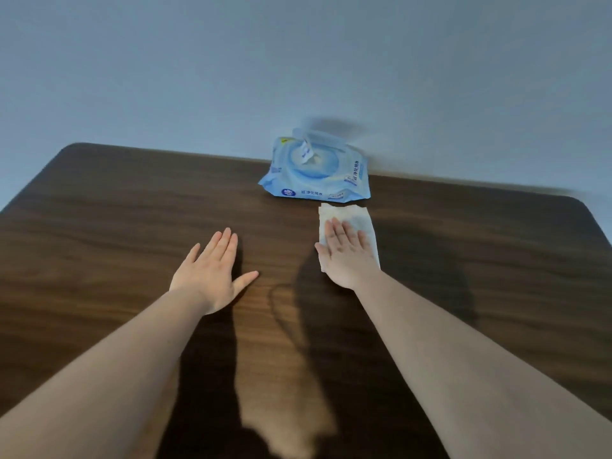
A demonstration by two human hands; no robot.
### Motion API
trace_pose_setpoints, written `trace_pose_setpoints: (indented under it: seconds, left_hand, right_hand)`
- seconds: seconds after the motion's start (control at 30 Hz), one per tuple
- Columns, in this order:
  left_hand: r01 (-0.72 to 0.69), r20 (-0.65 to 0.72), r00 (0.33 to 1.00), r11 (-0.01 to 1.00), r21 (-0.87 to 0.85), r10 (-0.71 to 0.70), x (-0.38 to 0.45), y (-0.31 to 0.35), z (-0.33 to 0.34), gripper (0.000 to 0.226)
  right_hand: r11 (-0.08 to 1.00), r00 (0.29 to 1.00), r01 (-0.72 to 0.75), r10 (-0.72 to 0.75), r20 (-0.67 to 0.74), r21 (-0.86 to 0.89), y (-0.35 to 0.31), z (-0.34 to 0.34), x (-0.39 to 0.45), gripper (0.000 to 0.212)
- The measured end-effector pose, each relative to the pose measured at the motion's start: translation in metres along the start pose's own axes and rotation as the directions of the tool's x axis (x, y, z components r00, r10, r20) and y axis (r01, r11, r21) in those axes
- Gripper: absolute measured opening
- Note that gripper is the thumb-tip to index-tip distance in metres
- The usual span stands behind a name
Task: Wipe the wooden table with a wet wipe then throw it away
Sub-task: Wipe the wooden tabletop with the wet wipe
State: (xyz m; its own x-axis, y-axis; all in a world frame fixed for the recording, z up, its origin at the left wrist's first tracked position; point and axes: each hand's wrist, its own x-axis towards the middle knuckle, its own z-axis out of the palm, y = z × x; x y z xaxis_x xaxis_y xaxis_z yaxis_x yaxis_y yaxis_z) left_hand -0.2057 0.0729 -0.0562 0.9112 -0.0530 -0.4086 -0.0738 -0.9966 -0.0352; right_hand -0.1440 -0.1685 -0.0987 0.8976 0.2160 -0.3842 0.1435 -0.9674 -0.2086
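A white wet wipe (344, 215) lies spread flat on the dark wooden table (99, 210), just in front of the wipe pack. My right hand (346, 253) presses flat on the wipe, palm down, fingers together and pointing away from me; the wipe shows beyond the fingertips and along the hand's right side. My left hand (212, 270) rests palm down on the bare wood to the left, fingers stretched out, thumb apart, holding nothing. A faint damp streak (278, 303) curves on the wood between my two forearms.
A light blue pack of wet wipes (314, 175) sits at the table's far edge against the grey wall (298, 61), its flap lifted with a wipe poking out. The table's rounded far corners show at left and right. No bin is in view.
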Motion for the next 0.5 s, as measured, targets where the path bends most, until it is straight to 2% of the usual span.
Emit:
trace_pose_setpoints:
  seconds: [0.23, 0.4, 0.5]
  left_hand:
    - [0.166, 0.029, 0.986, 0.986, -0.023, -0.165, -0.025, -0.131, 0.022, 0.093]
    - [0.297, 0.084, 0.953, 0.953, -0.058, -0.292, -0.034, -0.216, 0.035, 0.112]
    - [0.309, 0.114, 0.948, 0.944, -0.116, -0.296, -0.036, -0.244, 0.050, 0.119]
  right_hand:
    - [0.991, 0.992, 0.122, -0.122, 0.002, -0.052, -0.122, 0.009, 0.048, 0.058]
    - [0.977, 0.979, 0.204, -0.203, 0.028, -0.063, -0.213, 0.016, 0.083, 0.058]
    - [0.960, 0.963, 0.268, -0.266, 0.033, -0.079, -0.270, 0.023, 0.106, 0.058]
